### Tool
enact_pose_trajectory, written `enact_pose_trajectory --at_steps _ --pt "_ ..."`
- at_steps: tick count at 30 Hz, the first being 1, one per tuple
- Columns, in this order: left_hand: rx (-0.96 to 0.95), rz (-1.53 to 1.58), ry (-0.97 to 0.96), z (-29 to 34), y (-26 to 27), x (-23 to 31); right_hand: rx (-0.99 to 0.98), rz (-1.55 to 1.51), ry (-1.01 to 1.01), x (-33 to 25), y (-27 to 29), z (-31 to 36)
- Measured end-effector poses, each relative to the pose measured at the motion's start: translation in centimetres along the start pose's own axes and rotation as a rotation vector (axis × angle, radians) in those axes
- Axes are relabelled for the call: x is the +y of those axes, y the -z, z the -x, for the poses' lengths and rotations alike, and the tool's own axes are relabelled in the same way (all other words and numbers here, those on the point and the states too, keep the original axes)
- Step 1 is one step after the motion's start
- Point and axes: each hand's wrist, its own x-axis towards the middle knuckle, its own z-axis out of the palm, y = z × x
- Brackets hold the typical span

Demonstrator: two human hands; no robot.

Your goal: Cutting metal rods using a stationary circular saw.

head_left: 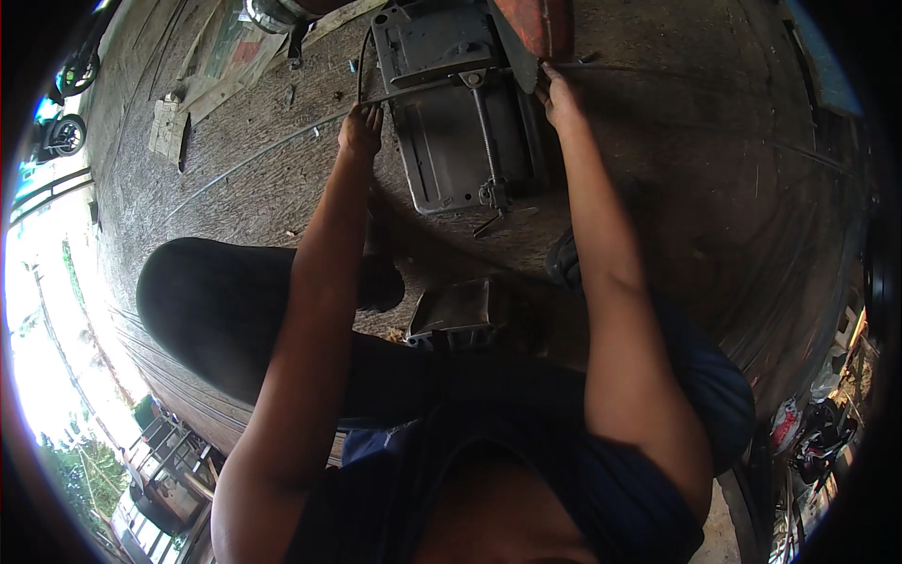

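In front of me on the ground lies a dark metal cut-off saw base (pixel 451 150) with a screw vise (pixel 486 132) along it. A grey cutting disc (pixel 515 54) shows beneath its red guard (pixel 536 23). A long thin metal rod (pixel 282 143) comes in from the left and crosses the base at the vise. My left hand (pixel 361 130) is closed around the rod just left of the base. To the right of the disc, my right hand (pixel 558 101) reaches up with fingers bent together near the rod's line; what they hold is hard to see.
A small metal box-like part (pixel 453 315) sits between my legs. Scraps of board (pixel 169 127) and a flattened sheet (pixel 230 56) lie at the far left. Motorbike wheels (pixel 66 136) stand beyond the left edge. Bags and clutter (pixel 817 437) are at the lower right.
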Motion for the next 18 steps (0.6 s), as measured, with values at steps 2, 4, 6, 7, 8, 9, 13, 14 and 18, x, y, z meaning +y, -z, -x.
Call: enact_pose_trajectory --at_steps 2,4,6,7,8,9,13,14,18 --pt "-0.136 0.0 -0.019 -0.7 2.8 1.6 0.076 0.044 -0.03 0.9 -3.1 1.3" --pt "-0.133 0.004 -0.01 -1.2 3.2 1.5 0.189 0.103 -0.038 1.2 -3.3 1.1" --pt "-0.166 0.025 0.058 -1.9 0.8 -1.1 0.198 0.227 0.04 0.1 0.5 -1.5" --pt "-0.156 0.029 0.07 -2.6 1.5 -1.4 0.2 0.228 0.036 0.3 0.2 -1.3" --pt "-0.148 0.034 0.089 -3.4 2.0 -2.0 0.228 0.185 0.036 0.4 0.1 -1.2" --pt "-0.149 0.035 0.104 -4.2 2.5 -2.9 0.263 0.144 0.04 0.2 0.3 -1.2" --pt "-0.467 -0.804 -0.323 -9.6 8.4 -0.2 0.22 0.09 -0.039 -0.2 -3.4 1.2" --pt "-0.476 -0.832 -0.352 -10.5 8.6 -0.9 0.197 0.074 -0.017 -0.5 -2.9 1.2" --pt "-0.442 -0.981 -0.519 -11.5 11.3 1.6 0.143 0.033 -0.015 -0.1 -5.5 3.3"
